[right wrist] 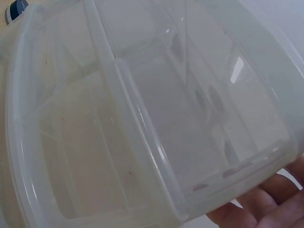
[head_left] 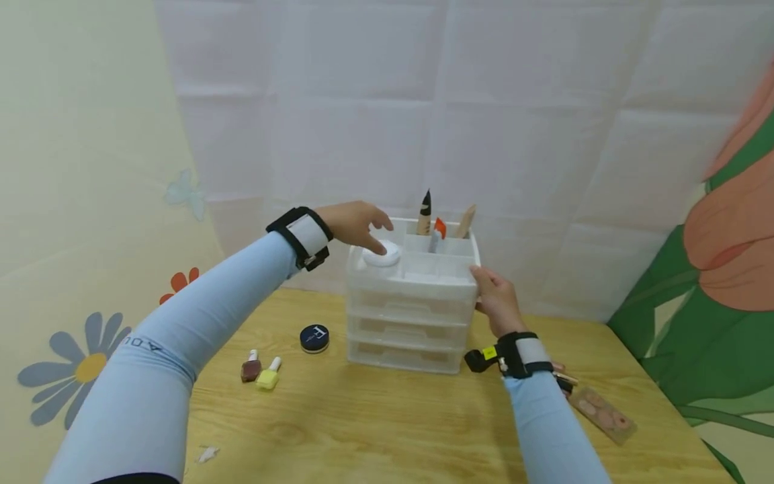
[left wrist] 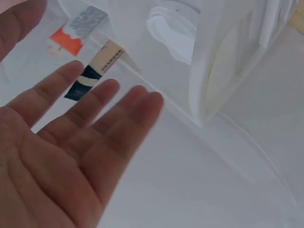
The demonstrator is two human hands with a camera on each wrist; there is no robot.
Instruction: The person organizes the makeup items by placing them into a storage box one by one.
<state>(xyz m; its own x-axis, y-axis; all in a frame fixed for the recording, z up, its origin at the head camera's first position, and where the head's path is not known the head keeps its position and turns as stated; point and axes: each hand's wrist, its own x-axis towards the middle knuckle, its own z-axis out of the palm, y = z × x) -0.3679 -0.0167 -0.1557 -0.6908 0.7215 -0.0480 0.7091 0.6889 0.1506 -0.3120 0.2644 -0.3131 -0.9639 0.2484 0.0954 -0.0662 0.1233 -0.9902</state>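
Observation:
A white plastic drawer organizer (head_left: pixel 411 323) stands on the table, three translucent drawers below an open divided top. My left hand (head_left: pixel 357 225) hovers over the top's left compartment, fingers spread and relaxed, thumb close over a round white jar (head_left: pixel 382 253). The left wrist view shows that palm (left wrist: pixel 52 166) holding nothing, with the jar (left wrist: pixel 173 31) inside the compartment. At the organizer's upper right corner, my right hand (head_left: pixel 498 302) grips the side edge. Its curled fingers (right wrist: pixel 266 202) show against the organizer's side (right wrist: pixel 166 114) in the right wrist view.
Upright in the top compartments are a black-tipped beige tube (head_left: pixel 425 214), an orange-and-clear tube (head_left: pixel 438 235) and a beige stick (head_left: pixel 465 222). Left lie a dark round compact (head_left: pixel 314 338), dark red polish (head_left: pixel 250 368) and yellow polish (head_left: pixel 269 376). A makeup palette (head_left: pixel 603 414) lies right.

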